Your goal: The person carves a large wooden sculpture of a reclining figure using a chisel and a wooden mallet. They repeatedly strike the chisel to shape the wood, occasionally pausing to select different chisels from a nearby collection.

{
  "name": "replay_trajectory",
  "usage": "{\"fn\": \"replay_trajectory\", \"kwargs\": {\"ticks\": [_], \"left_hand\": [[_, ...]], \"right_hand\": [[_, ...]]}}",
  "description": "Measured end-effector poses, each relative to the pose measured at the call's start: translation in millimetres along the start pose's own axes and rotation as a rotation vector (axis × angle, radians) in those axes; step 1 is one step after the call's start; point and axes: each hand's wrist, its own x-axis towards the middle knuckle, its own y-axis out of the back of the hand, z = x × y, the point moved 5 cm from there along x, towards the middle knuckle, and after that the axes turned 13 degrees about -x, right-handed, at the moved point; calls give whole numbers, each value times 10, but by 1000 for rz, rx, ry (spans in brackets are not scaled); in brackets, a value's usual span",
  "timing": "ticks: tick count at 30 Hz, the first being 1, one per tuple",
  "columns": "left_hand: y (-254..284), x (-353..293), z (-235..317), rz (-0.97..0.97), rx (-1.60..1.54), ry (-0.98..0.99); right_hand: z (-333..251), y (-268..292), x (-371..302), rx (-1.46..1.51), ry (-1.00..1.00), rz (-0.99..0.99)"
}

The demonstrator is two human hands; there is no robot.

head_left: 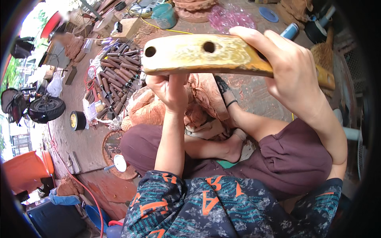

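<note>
My right hand [291,65] is wrapped around a thick yellow wooden bar [242,53], worn pale toward its left end. Two dark round holes pierce the bar, which lies almost level across the upper middle of the view. Just beneath its left half is my left hand [172,95], its fingers curled closed. The bar covers the fingertips, so whatever they grip is hidden. Behind and below that hand, a reddish-brown carved wooden piece [147,105] with rounded folds sits in front of my crossed legs.
Several wooden-handled carving tools [117,75] lie heaped left of the carving. A round black-sided tin [77,120], a white round-headed object [120,163] and a red hose [85,188] are on the left. Farther off are a teal bucket [164,16] and pink plastic wrap [232,20].
</note>
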Motion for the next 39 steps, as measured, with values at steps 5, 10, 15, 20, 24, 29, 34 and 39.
{"fn": "replay_trajectory", "kwargs": {"ticks": [5, 10, 15, 20, 24, 29, 34, 39], "left_hand": [[-218, 329, 406, -136, -164, -58], [-516, 289, 311, -194, 279, -316], [-837, 8, 100, -464, 602, -300], [-679, 96, 64, -252, 495, -277], [-560, 107, 32, -137, 452, -260], [-512, 106, 107, -44, 400, -307], [-452, 114, 132, -1, 366, -324], [-481, 115, 127, 36, 352, -361]], "right_hand": [[18, -42, -4, 302, 0, 29], [48, -89, 1, 484, -193, 21], [194, -57, -75, 572, -359, 8], [150, 197, -95, 457, -429, -5], [-6, 334, -125, 369, -443, 13], [-115, 278, -81, 240, -365, 57], [-188, 225, 40, 170, -331, 95], [-177, 151, 76, 172, -314, 103]]}}
